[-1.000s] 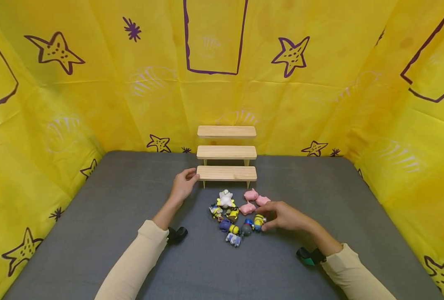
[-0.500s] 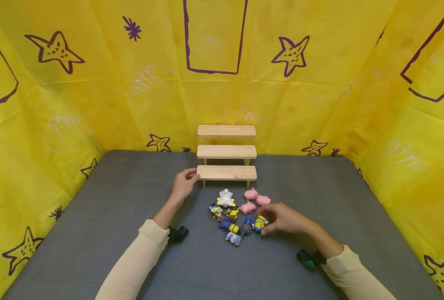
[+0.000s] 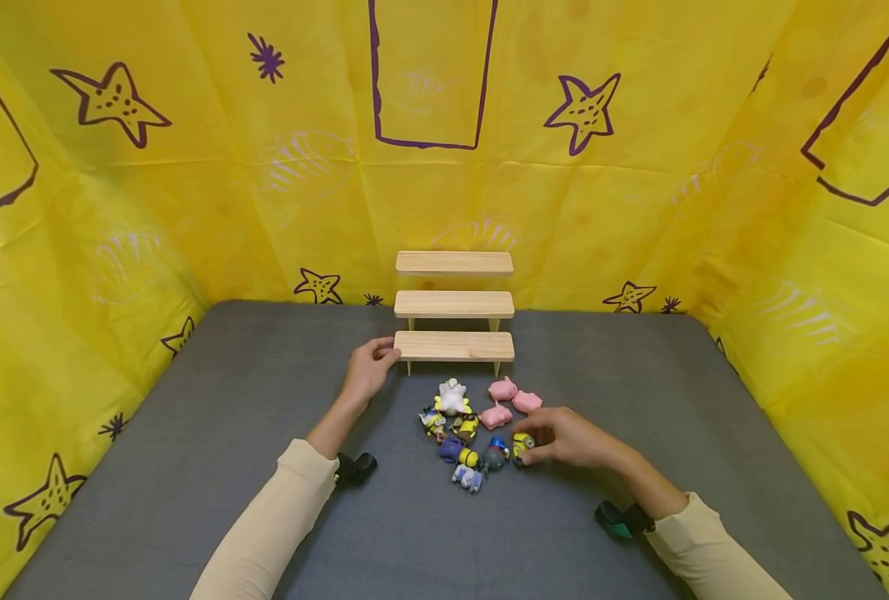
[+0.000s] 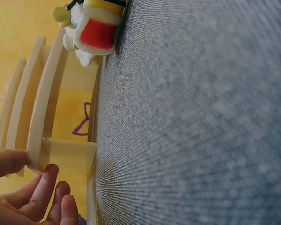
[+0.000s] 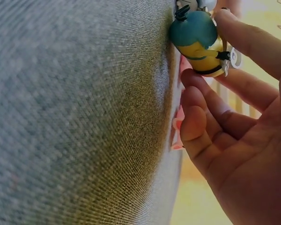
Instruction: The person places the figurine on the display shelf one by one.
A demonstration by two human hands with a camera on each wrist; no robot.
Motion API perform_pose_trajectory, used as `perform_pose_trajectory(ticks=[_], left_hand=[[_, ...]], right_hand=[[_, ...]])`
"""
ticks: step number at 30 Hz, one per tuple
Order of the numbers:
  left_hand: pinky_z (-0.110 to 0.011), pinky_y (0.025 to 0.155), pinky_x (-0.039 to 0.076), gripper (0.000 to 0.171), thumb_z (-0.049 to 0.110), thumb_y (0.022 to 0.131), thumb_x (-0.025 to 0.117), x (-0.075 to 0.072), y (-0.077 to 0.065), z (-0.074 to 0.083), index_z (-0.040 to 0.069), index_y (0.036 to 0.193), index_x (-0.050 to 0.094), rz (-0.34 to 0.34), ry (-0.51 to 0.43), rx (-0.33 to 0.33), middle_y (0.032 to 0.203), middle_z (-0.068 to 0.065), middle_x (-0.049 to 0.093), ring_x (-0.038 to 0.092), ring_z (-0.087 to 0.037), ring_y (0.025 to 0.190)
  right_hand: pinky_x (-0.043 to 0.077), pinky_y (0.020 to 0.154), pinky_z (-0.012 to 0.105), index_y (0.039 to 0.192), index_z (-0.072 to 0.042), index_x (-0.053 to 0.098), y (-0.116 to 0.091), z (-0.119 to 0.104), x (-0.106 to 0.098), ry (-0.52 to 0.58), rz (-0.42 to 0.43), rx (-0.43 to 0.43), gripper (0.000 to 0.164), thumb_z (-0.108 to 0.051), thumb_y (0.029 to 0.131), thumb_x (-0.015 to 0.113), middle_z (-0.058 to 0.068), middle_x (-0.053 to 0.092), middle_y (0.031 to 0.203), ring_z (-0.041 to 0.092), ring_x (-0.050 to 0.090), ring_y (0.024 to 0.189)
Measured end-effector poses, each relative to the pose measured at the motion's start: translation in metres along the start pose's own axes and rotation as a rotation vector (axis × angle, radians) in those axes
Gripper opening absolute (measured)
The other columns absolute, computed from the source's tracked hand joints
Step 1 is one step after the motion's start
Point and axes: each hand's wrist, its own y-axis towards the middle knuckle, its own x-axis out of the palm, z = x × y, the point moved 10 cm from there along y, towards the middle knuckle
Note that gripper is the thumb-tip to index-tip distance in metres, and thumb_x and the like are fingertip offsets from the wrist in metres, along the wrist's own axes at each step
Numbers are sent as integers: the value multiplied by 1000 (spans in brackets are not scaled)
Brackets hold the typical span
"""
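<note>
Compared with one second earlier, holds the yellow figure [image 3: 520, 447] turned about within the right grip [image 3: 573, 437]. Now presents the round goggle [image 3: 529, 442] more plainly to the head camera, and shows less blue on the lower body than in the first head view. Places the same figure slightly farther right, with a narrow gap from the grey-and-blue figure [image 3: 494, 458] instead of close beside it. Brings thumb [image 3: 539, 455] and forefinger nearer together than half a second ago, leaving a little more room beside the pink pigs [image 3: 526, 402].
</note>
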Motion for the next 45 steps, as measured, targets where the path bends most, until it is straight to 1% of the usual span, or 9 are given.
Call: perform_pose_trajectory(ticks=[4, 8, 14, 20, 23, 28, 32, 38, 45], left_hand=[[-40, 91, 47, 39, 17, 96, 61, -1, 0, 0, -1, 130, 58, 10, -7, 2, 119, -23, 66, 62, -31, 108], [-37, 87, 48, 37, 17, 96, 62, -2, 0, -2, -1, 128, 61, 24, -16, -4, 118, -22, 66, 62, -30, 106], [-28, 79, 46, 35, 17, 95, 63, -3, 1, -4, -1, 126, 62, 33, -30, -16, 116, -21, 67, 62, -29, 105], [-21, 74, 42, 35, 17, 95, 64, -3, 1, -4, 0, 125, 63, 32, -40, -22, 116, -22, 67, 62, -28, 104], [-20, 73, 42, 35, 17, 95, 64, -4, 2, -4, 0, 125, 63, 33, -39, -22, 116, -22, 67, 62, -28, 104], [-19, 72, 42, 34, 15, 94, 64, -3, 2, -4, -1, 124, 64, 28, -42, -25, 115, -22, 67, 63, -28, 104], [-24, 76, 45, 34, 13, 95, 64, -2, 2, -2, -1, 125, 63, 24, -39, -32, 115, -22, 67, 63, -29, 105], [-28, 79, 46, 34, 13, 96, 62, -3, 3, -4, -1, 127, 63, 26, -50, -51, 116, -21, 66, 61, -28, 104], [-29, 80, 46, 34, 14, 96, 61, -4, 4, -3, 1, 127, 62, 21, -69, -67, 117, -20, 65, 61, -27, 104]], right_hand=[[44, 64, 21, 119, -3, 68, -1, -1, 1, -4, -12, -4, 41, -27, 86, 74, -3, 59, 87, 3, 49, 74], [43, 63, 20, 116, -2, 69, -1, -2, 0, -6, 11, -9, 41, -28, 85, 75, -4, 58, 84, 2, 49, 73], [42, 61, 20, 110, -2, 71, 0, -6, -7, -22, 84, -37, 38, -27, 82, 78, -5, 57, 77, 1, 48, 70], [45, 62, 21, 110, -2, 71, 0, -13, -26, -26, 175, -35, 39, -25, 80, 81, -2, 61, 79, 6, 51, 71], [47, 63, 21, 112, -2, 71, 1, -17, -36, -62, 211, -35, 41, -25, 80, 81, 0, 63, 81, 10, 54, 72], [48, 63, 23, 110, -3, 71, 4, -29, -52, -162, 279, -84, 37, -24, 80, 81, -1, 63, 81, 20, 59, 73], [46, 63, 22, 109, -4, 72, 7, -38, -64, -233, 329, -111, 35, -22, 80, 81, -2, 63, 84, 20, 58, 73], [46, 65, 24, 108, -3, 72, 15, -53, -81, -310, 385, -142, 35, -18, 78, 82, 3, 66, 89, 18, 57, 77], [48, 70, 32, 112, -1, 70, 32, -67, -94, -359, 402, -154, 38, -18, 80, 81, 10, 68, 97, 25, 59, 82]])
